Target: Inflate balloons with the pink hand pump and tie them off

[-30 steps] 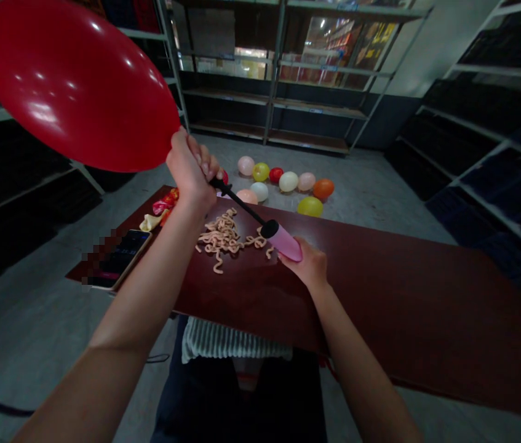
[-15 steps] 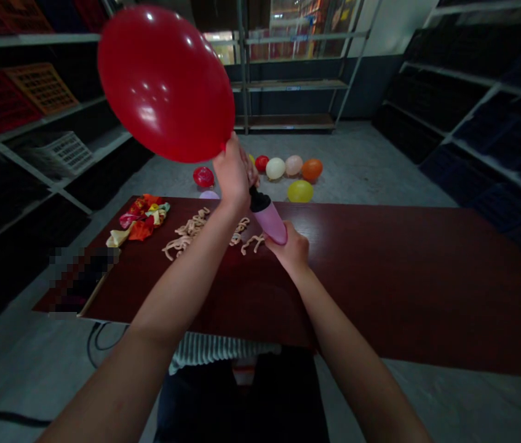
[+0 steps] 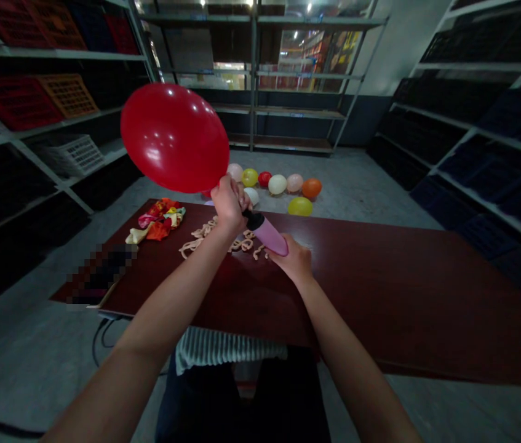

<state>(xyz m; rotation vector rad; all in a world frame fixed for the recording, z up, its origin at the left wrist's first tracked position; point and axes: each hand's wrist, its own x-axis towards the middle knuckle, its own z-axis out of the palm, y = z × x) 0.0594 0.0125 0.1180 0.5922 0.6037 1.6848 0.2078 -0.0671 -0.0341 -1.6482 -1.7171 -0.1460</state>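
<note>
A large inflated red balloon (image 3: 174, 138) rises up and to the left over the far edge of the table. Its neck is pinched in my left hand (image 3: 230, 203), at the nozzle end of a hand pump (image 3: 269, 235) with a pink barrel and black collar. The fingers hide where the balloon meets the nozzle. My right hand (image 3: 294, 257) is closed around the lower end of the pink barrel. Below my left hand lie tangled beige cords (image 3: 205, 231) on the table. Left of them is a pile of uninflated balloons (image 3: 161, 224) in red, orange, yellow and pink.
The dark red table (image 3: 380, 295) spans the view. On the floor beyond are several inflated balloons, including an orange balloon (image 3: 311, 187) and a yellow balloon (image 3: 299, 207). Shelves with crates (image 3: 66, 95) flank the left side; a metal rack (image 3: 297, 113) stands behind.
The view has tilted up, so the table and floor balloons sit lower. The red balloon appears lower and smaller, farther from the camera. Both hands keep their grips on balloon neck and pump.
</note>
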